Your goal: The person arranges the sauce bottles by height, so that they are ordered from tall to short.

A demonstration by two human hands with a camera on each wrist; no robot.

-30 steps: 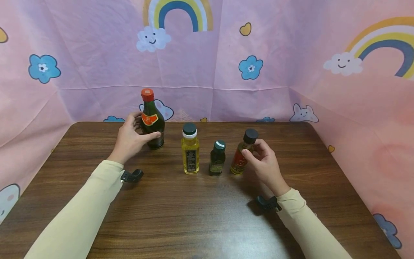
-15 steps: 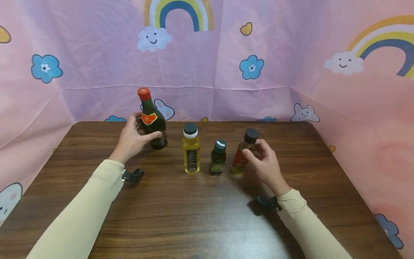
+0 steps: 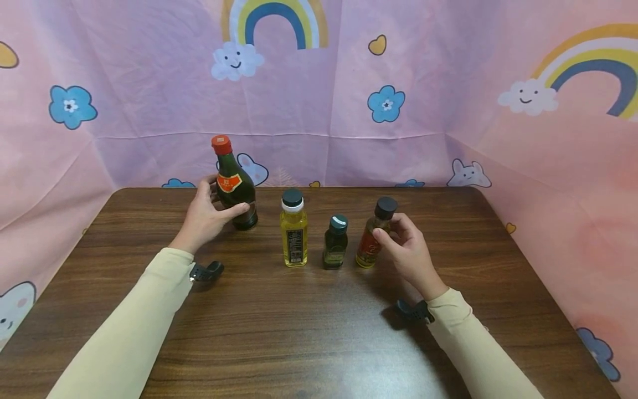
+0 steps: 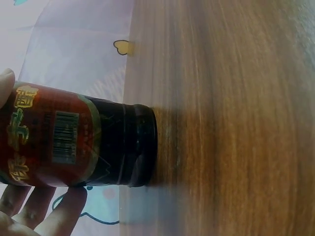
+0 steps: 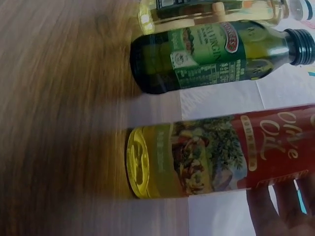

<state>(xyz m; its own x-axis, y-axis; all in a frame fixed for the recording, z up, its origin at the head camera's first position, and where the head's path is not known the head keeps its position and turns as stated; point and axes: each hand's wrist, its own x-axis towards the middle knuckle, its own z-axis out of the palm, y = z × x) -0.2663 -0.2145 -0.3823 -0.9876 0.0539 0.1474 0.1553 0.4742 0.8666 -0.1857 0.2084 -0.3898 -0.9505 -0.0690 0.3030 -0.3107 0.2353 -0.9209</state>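
Note:
My left hand point(image 3: 205, 217) grips a dark glass bottle point(image 3: 238, 191) with a red cap and orange neck label, its top leaning left. In the left wrist view the bottle's red label point(image 4: 47, 135) shows gold characters and a barcode. On the right, my right hand point(image 3: 410, 252) holds an olive oil bottle point(image 3: 370, 244) with a black cap, thumb on the near side. Its red label reads "Olive Oil" in the right wrist view. Between the hands stand a yellow oil bottle point(image 3: 294, 235) with a dark green cap and a small dark green olive oil bottle point(image 3: 334, 246).
The brown wooden table point(image 3: 279, 332) carries all the bottles in a loose row. A pink and purple printed cloth point(image 3: 299, 111) hangs behind and along both sides. Dark straps point(image 3: 206, 271) sit at the wrists.
The dark bottle's cap has leaned to the left and its base has shifted slightly right, mostly in the first half second. The right hand and the other bottles stay put.

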